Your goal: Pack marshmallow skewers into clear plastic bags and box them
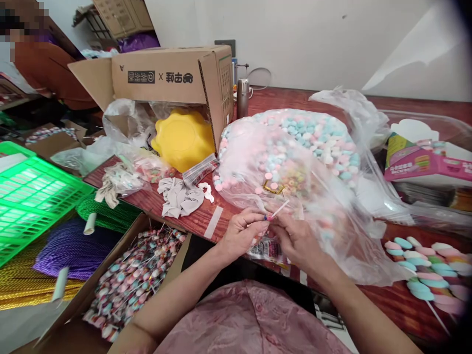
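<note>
Held at the front edge of the table, just before the big bag of pastel candies: a lollipop, white stick tilted up to the right. Left hand curled, fingertips pinching its head; right hand half closed, fingertips on the stick. Box of lollipops below the left corner

Basket seen in bright green, bowl in yellow, box in brown with black print, sweets coloured pink, blue and white, table stained red-brown, stick in white, cord wound in purple
</note>
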`<state>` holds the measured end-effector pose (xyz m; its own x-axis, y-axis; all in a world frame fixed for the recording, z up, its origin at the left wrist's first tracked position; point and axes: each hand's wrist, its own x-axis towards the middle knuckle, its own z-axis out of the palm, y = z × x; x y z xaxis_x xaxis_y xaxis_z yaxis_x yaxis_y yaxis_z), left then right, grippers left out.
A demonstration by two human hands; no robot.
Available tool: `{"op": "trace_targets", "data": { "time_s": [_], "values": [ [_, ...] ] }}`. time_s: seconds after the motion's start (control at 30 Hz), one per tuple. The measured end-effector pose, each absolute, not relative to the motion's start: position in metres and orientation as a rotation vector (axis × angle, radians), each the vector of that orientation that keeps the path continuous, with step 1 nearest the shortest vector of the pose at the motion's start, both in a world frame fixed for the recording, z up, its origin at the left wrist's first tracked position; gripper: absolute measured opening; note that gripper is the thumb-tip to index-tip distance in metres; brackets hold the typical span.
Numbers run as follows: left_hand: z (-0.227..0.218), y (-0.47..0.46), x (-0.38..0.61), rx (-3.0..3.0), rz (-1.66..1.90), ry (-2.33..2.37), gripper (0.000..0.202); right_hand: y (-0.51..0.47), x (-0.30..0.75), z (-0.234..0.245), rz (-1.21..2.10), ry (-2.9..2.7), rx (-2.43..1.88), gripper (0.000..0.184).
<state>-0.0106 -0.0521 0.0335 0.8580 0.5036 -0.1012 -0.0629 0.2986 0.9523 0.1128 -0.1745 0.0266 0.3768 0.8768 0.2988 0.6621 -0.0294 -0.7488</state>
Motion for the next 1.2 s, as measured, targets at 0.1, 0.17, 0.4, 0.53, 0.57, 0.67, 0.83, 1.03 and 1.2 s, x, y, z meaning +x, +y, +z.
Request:
{"op": "trace_targets", "data": {
  "time_s": [0.1,0.17,0.4,0.53,0.57,0.67,0.83,1.03,1.2],
  "values": [
    [0.030,-0.056,-0.008,1.324,0.414,0.366,0.022,-0.184,0.095,0.024,0.506,-1.127,-1.666,0.037],
    [0.026,-0.058,-0.009,1.302,0.397,0.377,0.027,-0.188,0.092,0.018,0.584,-1.027,-1.636,0.044],
    [0.017,-0.065,-0.015,1.046,0.282,0.489,0.032,-0.201,0.094,-0.001,0.494,-1.091,-1.670,0.017],
    [0.013,-0.063,-0.016,1.092,0.303,0.565,0.031,-0.214,0.092,0.007,0.147,-1.102,-1.667,0.011],
    [0.011,-0.062,-0.016,1.119,0.304,0.578,0.030,-0.215,0.091,0.009,0.039,-1.109,-1.659,0.011],
    [0.009,-0.063,-0.015,1.189,0.278,0.566,0.027,-0.211,0.085,0.014,-0.082,-1.215,-1.643,0.025],
    [0.009,-0.067,-0.020,1.188,0.247,0.563,0.024,-0.188,0.082,0.007,0.121,-1.303,-1.683,0.034],
    [0.005,-0.062,-0.032,1.174,0.219,0.556,0.028,-0.182,0.077,-0.002,0.227,-1.219,-1.744,0.028],
    [0.005,-0.058,-0.033,1.173,0.311,0.535,0.034,-0.185,0.065,0.000,0.039,-1.130,-1.740,0.025]
  ]
}}
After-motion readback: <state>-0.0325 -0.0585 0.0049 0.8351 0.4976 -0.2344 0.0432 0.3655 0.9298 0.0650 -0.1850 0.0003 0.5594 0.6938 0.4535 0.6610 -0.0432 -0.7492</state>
